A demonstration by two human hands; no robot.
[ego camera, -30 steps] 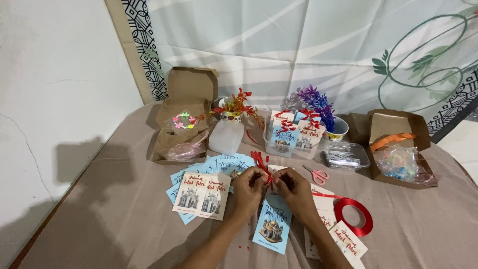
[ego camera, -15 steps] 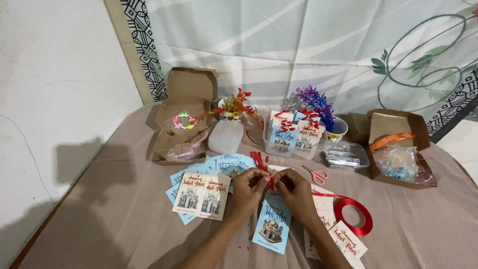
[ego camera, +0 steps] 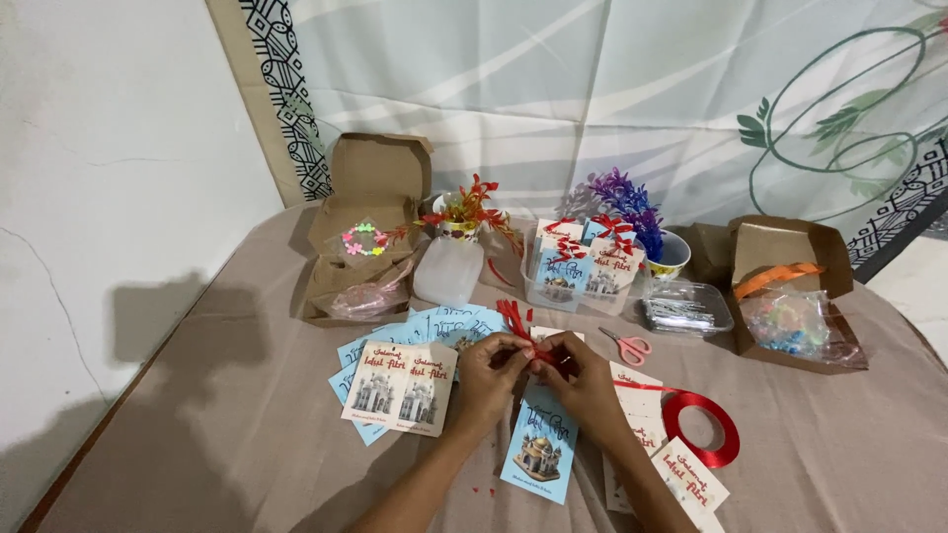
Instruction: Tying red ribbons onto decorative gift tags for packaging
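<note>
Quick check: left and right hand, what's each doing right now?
Left hand: closed, fingertips pinching the red ribbon.
Right hand: closed, pinching the same red ribbon, above a blue card.

Low in the middle of the frame, your left hand (ego camera: 491,373) and your right hand (ego camera: 583,380) meet and pinch a red ribbon (ego camera: 517,326) over a blue card (ego camera: 541,446). To the right lie pink scissors (ego camera: 626,346) and a ribbon roll (ego camera: 701,428). At left lies a pile of cards (ego camera: 400,380).
</note>
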